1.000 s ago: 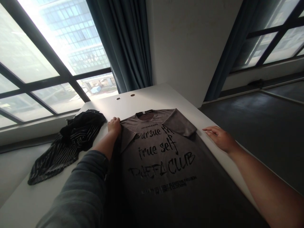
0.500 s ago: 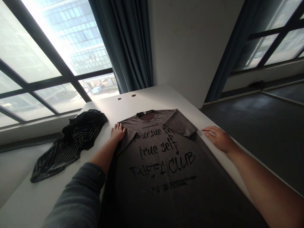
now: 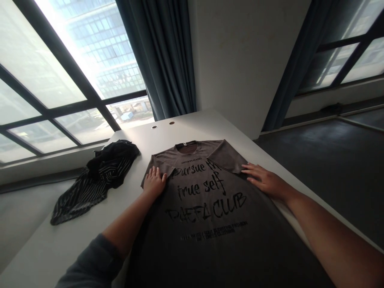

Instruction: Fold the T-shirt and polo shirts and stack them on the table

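A brown T-shirt (image 3: 207,216) with black lettering lies face up on the white table (image 3: 192,130), collar away from me and both sleeves folded inward. My left hand (image 3: 154,181) rests flat and open on the folded left sleeve, fingers spread. On the shirt's right edge, just below the folded right sleeve, my right hand (image 3: 265,181) lies flat and open with fingers stretched toward the collar.
A crumpled black striped garment (image 3: 96,176) lies at the table's left edge. Two cable holes (image 3: 163,125) sit near the far edge. Windows, dark curtains (image 3: 162,60) and a white pillar stand behind. The dark floor drops off to the right.
My left hand opened from gripping the shirt's left shoulder and slid down onto the folded sleeve. My right hand moved left from the bare table onto the shirt's right edge.
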`<action>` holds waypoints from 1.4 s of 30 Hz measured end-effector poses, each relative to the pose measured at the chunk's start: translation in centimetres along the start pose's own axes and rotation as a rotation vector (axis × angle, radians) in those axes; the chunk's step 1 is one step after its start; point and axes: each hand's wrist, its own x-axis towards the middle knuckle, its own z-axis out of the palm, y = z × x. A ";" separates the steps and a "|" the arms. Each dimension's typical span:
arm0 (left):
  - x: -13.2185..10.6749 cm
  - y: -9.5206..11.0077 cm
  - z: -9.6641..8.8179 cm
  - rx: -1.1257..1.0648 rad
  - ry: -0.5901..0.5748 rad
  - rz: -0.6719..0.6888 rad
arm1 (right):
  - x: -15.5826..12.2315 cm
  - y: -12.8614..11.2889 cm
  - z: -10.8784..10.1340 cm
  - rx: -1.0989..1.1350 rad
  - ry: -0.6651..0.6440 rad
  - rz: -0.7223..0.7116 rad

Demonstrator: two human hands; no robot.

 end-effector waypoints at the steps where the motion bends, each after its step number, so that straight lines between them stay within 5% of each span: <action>1: -1.6 -0.3 0.1 0.002 -0.010 0.000 | 0.1 -0.3 0.1 -0.004 -0.033 -0.008; 6: -6.9 -2.8 0.3 -0.007 -0.014 0.053 | 0.5 -0.9 0.8 -0.025 -0.139 -0.006; 16: -6.8 -2.3 -0.5 -0.081 -0.041 0.034 | 0.6 -0.7 2.0 -0.074 -0.162 0.021; 23: -9.0 -3.1 -1.8 -0.086 0.017 0.144 | 0.1 -2.0 1.8 -0.143 -0.025 -0.057; 33: -24.1 -10.1 -2.1 -0.171 0.003 0.331 | -9.7 -4.7 -0.7 -0.088 -0.103 0.009; 42: -32.1 -10.8 -3.0 -0.080 0.054 0.383 | -17.9 -5.7 -1.1 -0.186 -0.162 -0.010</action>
